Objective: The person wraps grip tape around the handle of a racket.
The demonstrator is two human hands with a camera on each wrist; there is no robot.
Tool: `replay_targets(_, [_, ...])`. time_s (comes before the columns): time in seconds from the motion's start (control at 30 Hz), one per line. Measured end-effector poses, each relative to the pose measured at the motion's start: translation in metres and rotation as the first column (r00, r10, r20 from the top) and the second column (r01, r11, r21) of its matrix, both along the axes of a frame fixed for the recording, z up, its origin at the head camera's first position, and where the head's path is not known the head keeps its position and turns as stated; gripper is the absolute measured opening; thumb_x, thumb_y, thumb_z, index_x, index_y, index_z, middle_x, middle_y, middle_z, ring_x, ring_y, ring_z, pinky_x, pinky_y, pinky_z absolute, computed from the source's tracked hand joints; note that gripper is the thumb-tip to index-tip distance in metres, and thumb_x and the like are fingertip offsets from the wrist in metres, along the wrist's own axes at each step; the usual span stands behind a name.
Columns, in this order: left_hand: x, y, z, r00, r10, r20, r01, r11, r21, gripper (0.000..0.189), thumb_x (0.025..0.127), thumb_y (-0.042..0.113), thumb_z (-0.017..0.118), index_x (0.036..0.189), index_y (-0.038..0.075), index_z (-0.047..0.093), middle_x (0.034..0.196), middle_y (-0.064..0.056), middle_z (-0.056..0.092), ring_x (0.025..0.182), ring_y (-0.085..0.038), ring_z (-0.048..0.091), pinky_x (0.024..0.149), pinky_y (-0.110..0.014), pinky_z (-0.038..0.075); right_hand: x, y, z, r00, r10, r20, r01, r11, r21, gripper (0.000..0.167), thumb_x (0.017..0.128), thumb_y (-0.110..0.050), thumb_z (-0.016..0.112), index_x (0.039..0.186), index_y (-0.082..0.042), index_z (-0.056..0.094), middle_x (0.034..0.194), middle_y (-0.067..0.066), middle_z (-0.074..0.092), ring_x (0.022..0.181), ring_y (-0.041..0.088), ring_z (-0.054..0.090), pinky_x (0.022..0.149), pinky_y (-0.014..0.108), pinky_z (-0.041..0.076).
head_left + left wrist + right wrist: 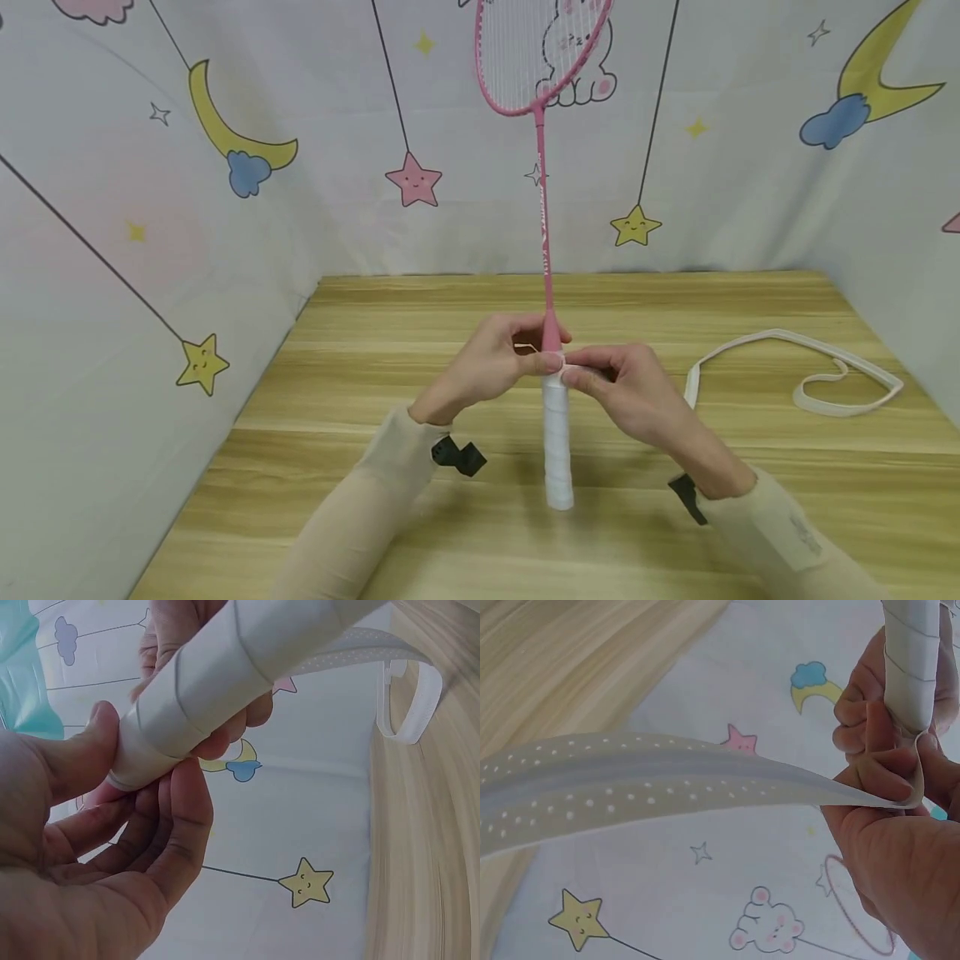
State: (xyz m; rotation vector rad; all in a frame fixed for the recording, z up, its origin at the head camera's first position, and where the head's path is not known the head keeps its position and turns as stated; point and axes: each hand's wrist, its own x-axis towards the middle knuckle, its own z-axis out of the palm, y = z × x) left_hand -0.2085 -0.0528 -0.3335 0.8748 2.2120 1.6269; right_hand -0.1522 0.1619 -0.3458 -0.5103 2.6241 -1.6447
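A pink badminton racket [546,242] stands nearly upright in the head view, its handle [557,442] wrapped in white overgrip tape with overlapping turns. My left hand [491,358] grips the racket where the pink cone meets the handle, thumb in front and fingers behind. Beside it, my right hand [641,396] pinches the tape at the upper end of the wrap. From those fingers a loose length of the tape [630,772] runs off, dotted with small holes, in the right wrist view. The exact spot under the fingertips is partly hidden.
The wooden table [375,333] lies under the racket, and the loose tape curls over its right side. A pale curtain [480,242] with printed stars and moons hangs behind and at both sides. A black wrist mount [461,457] sits on the left sleeve.
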Motion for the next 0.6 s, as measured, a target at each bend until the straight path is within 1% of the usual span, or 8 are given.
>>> replay_targets(0.07, [-0.001, -0.001, -0.001, 1.0, -0.01, 0.006, 0.01, 1.0, 0.008, 0.023, 0.1, 0.003, 0.077, 0.123, 0.001, 0.074, 0.114, -0.017, 0.074, 0.095, -0.017, 0.071, 0.08, -0.025, 0.059, 0.0, 0.0, 0.0, 1.0, 0.001, 0.008, -0.001, 1.0, 0.005, 0.023, 0.103, -0.01, 0.075, 0.122, 0.002, 0.081, 0.108, 0.016, 0.084, 0.08, 0.008, 0.062, 0.071, 0.022, 0.053])
replay_targets(0.13, [-0.001, -0.002, -0.001, 1.0, -0.015, 0.014, 0.015, 1.0, 0.014, 0.024, 0.099, 0.003, 0.077, 0.123, 0.001, 0.074, 0.114, -0.016, 0.073, 0.094, -0.017, 0.07, 0.079, -0.025, 0.058, 0.001, 0.001, 0.001, 0.999, 0.0, 0.033, 0.0, 1.0, -0.004, 0.023, 0.103, -0.012, 0.075, 0.122, 0.0, 0.081, 0.112, 0.015, 0.084, 0.086, 0.009, 0.066, 0.075, 0.022, 0.056])
replay_targets(0.23, [-0.001, -0.003, 0.0, 0.999, -0.017, 0.032, 0.016, 1.0, 0.012, 0.026, 0.099, 0.003, 0.078, 0.125, 0.002, 0.074, 0.115, -0.016, 0.073, 0.094, -0.017, 0.068, 0.079, -0.026, 0.058, -0.001, 0.003, 0.001, 0.995, -0.012, 0.094, 0.014, 1.0, -0.024, 0.025, 0.103, -0.017, 0.077, 0.123, -0.004, 0.082, 0.114, 0.012, 0.084, 0.093, 0.013, 0.07, 0.083, 0.025, 0.059])
replay_targets(0.3, [0.0, -0.003, 0.002, 0.999, -0.015, 0.05, 0.014, 1.0, 0.01, 0.028, 0.099, 0.002, 0.077, 0.127, 0.002, 0.074, 0.116, -0.016, 0.073, 0.096, -0.017, 0.067, 0.081, -0.029, 0.059, -0.003, 0.004, 0.0, 0.988, -0.021, 0.15, 0.028, 0.999, -0.044, 0.028, 0.102, -0.022, 0.079, 0.124, -0.006, 0.082, 0.115, 0.009, 0.085, 0.099, 0.015, 0.073, 0.09, 0.027, 0.06])
replay_targets(0.37, [0.001, -0.003, 0.003, 0.998, -0.014, 0.068, 0.013, 1.0, 0.014, 0.03, 0.1, 0.001, 0.076, 0.13, 0.002, 0.074, 0.118, -0.016, 0.074, 0.098, -0.017, 0.067, 0.083, -0.03, 0.06, -0.005, 0.006, -0.001, 0.98, -0.024, 0.195, 0.036, 0.998, -0.058, 0.031, 0.101, -0.026, 0.081, 0.126, -0.007, 0.082, 0.115, 0.006, 0.085, 0.103, 0.015, 0.073, 0.094, 0.03, 0.059])
replay_targets(0.43, [0.001, -0.003, 0.003, 0.996, -0.017, 0.086, 0.015, 0.999, 0.031, 0.034, 0.1, 0.0, 0.075, 0.133, 0.002, 0.072, 0.118, -0.017, 0.074, 0.1, -0.016, 0.068, 0.086, -0.032, 0.061, -0.008, 0.008, -0.004, 0.973, -0.008, 0.232, 0.026, 0.997, -0.076, 0.036, 0.101, -0.029, 0.08, 0.129, -0.007, 0.08, 0.116, 0.003, 0.084, 0.108, 0.013, 0.073, 0.097, 0.031, 0.058])
replay_targets(0.5, [0.002, -0.003, 0.003, 0.995, -0.019, 0.093, 0.014, 0.998, 0.054, 0.036, 0.1, -0.002, 0.075, 0.136, 0.001, 0.07, 0.116, -0.016, 0.073, 0.1, -0.016, 0.068, 0.088, -0.031, 0.062, -0.009, 0.009, -0.006, 0.967, 0.019, 0.253, 0.006, 0.995, -0.095, 0.04, 0.102, -0.029, 0.078, 0.133, -0.005, 0.077, 0.117, 0.001, 0.084, 0.108, 0.012, 0.072, 0.098, 0.03, 0.058])
replay_targets(0.6, [0.002, -0.003, 0.002, 0.996, -0.019, 0.09, 0.011, 0.996, 0.089, 0.039, 0.1, -0.004, 0.074, 0.137, -0.001, 0.067, 0.113, -0.018, 0.072, 0.098, -0.015, 0.069, 0.089, -0.029, 0.062, -0.011, 0.01, -0.009, 0.965, 0.056, 0.255, -0.026, 0.992, -0.123, 0.042, 0.105, -0.026, 0.074, 0.138, 0.0, 0.073, 0.114, -0.004, 0.083, 0.104, 0.011, 0.069, 0.094, 0.028, 0.059])
